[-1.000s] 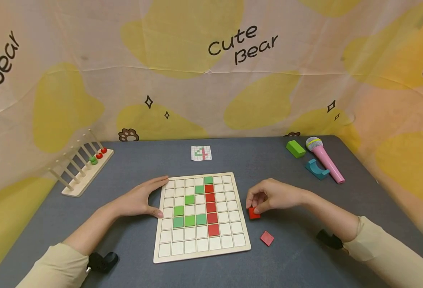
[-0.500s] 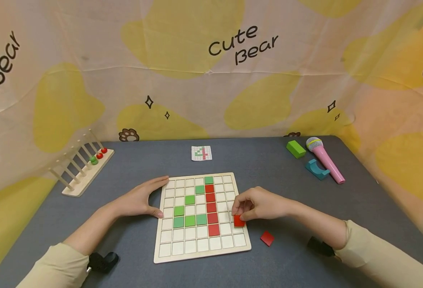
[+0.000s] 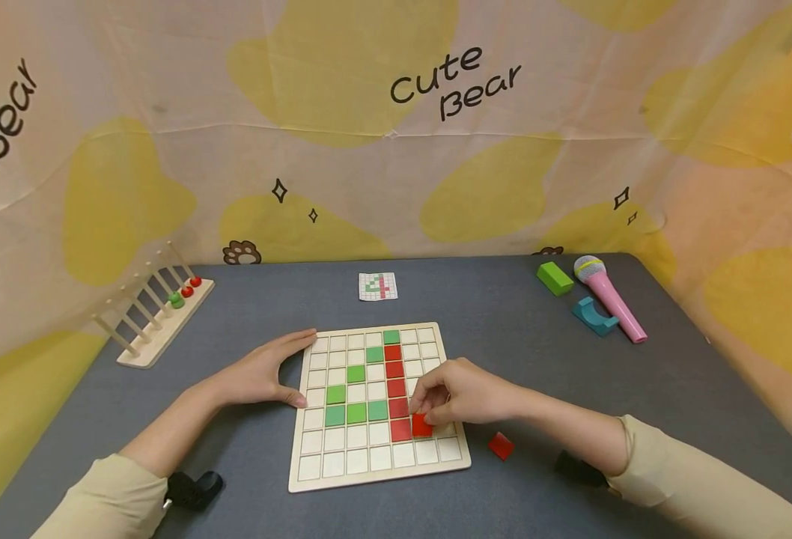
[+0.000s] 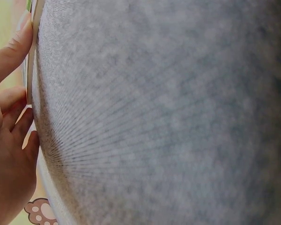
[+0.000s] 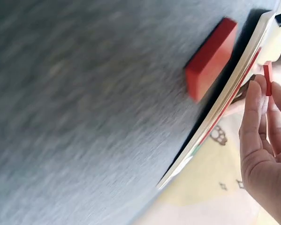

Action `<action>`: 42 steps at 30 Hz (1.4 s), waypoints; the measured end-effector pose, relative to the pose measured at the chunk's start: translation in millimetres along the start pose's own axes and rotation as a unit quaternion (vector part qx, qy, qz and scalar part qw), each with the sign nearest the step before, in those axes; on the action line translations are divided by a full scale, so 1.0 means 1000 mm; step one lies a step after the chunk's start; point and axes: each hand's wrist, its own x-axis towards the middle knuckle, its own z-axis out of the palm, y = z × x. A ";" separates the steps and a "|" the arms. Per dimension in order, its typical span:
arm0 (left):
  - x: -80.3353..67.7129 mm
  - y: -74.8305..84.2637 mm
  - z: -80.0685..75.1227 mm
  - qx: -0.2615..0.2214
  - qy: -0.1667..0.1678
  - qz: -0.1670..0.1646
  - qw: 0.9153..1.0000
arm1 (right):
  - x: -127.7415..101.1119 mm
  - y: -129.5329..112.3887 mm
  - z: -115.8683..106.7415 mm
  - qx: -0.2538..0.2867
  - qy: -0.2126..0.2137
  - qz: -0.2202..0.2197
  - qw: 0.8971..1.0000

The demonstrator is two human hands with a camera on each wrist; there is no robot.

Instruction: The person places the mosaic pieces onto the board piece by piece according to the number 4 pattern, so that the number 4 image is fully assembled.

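A wooden grid board with white squares lies on the dark table. Green tiles form a diagonal and a short row on it, beside a column of red tiles. My right hand pinches a red square tile between thumb and fingers, over the cell just right of the lowest red tile. In the right wrist view that tile is held on edge, above the board's surface. My left hand rests along the board's left edge, thumb and fingers spread and touching the rim.
Another red tile lies on the table right of the board. A small pattern card sits behind it. At back right are a green block, a teal curved block and a pink microphone. A peg rack with beads stands at left.
My right hand has carried the red tile leftward from the table beside the board to over the board, next to the red column. The left hand has stayed put.
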 end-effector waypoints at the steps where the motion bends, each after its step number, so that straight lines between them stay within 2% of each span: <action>1: 0.000 0.000 0.000 -0.001 0.000 0.000 1.000 | 0.001 -0.001 0.001 0.002 0.000 0.000 1.000; 13: 0.000 0.001 0.000 -0.006 0.001 0.002 1.000 | 0.006 -0.010 0.021 0.018 0.002 0.009 1.000; 31: 0.000 0.003 -0.001 -0.005 0.003 0.001 1.000 | 0.005 -0.017 0.034 -0.038 0.009 -0.021 0.999; 42: 0.000 0.002 0.000 -0.005 0.005 0.003 1.000 | 0.005 -0.015 0.036 -0.046 0.015 -0.026 0.998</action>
